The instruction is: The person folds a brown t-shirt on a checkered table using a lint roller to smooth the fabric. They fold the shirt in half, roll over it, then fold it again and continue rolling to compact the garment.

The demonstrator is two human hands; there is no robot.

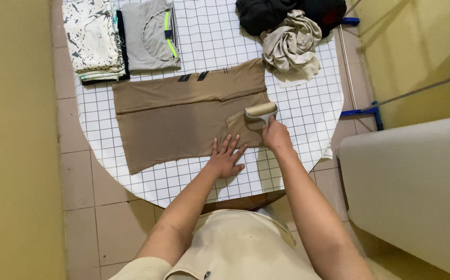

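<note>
The right hand point(275, 136) had its fingers clenched round the handle of a lint roller point(260, 110), whose head rested on the brown garment point(183, 116), while the left hand point(226, 158) lay released, fingers spread flat on the near hem. The garment lay smoothed across the white gridded table point(308, 103), beside folded shirts point(121, 39) and a crumpled heap of clothes point(287, 31). It looked light, soft and limp, best pinned flat or lifted at the edges
</note>
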